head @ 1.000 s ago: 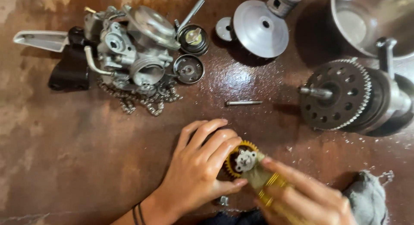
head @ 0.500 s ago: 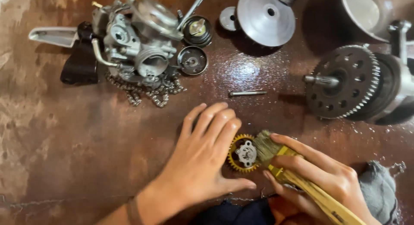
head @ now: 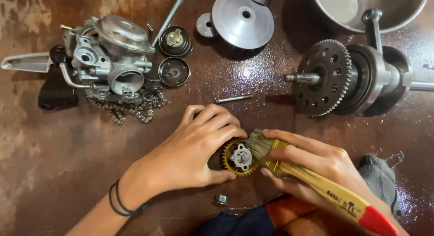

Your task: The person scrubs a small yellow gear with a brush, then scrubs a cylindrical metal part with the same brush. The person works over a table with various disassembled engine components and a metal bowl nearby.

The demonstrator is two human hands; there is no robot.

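Near the front edge of the brown worktop point(head: 54, 141), the left hand point(head: 194, 150) curls over a small brass-coloured gear point(head: 238, 157) with a silver hub, fingers and thumb gripping its rim and pinning it flat. The right hand point(head: 316, 166) is closed around a wooden paintbrush point(head: 316, 184) (its handle end painted red), bristles touching the gear's right side. A loose nut point(head: 221, 199) lies just in front of the gear, and a grey rag point(head: 382, 177) sits beside the right wrist. Towards the back edge: a carburettor point(head: 110, 59) over a chain point(head: 131, 110) at the left, a thin steel pin point(head: 234, 99) in the middle, a big toothed clutch assembly point(head: 343, 77) at the right.
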